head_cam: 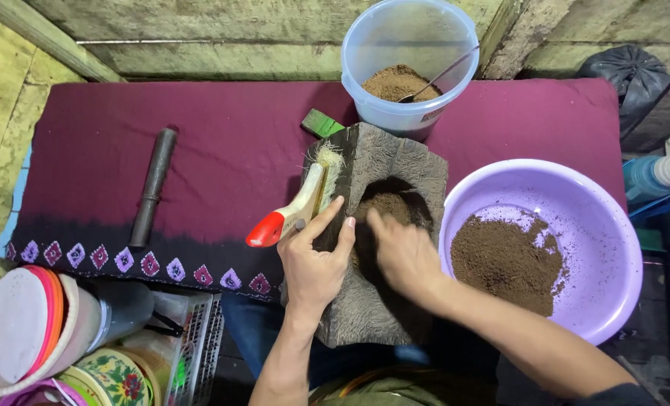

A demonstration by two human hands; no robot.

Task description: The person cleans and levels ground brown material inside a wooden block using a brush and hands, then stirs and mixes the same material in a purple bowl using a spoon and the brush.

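Around the wooden mortar [384, 225]: the tub [410, 64] stands just behind it, the basin [568, 225] just right, the pestle [153, 186] well left, the brush [301, 207] on its left edge.

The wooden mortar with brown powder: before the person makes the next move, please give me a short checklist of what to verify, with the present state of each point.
1. Wooden mortar steady: ok, the left hand grips its left edge.
2. Brush secured: ok, held by the left hand against the mortar.
3. Right hand at the powder: ok, fingertips reach into the hollow.
4. Purple basin close: ok, right beside the mortar, brown powder inside.
5. Clear tub upright: ok, spoon inside.
6. Powder left in the hollow: cannot tell, hand and shadow hide it.
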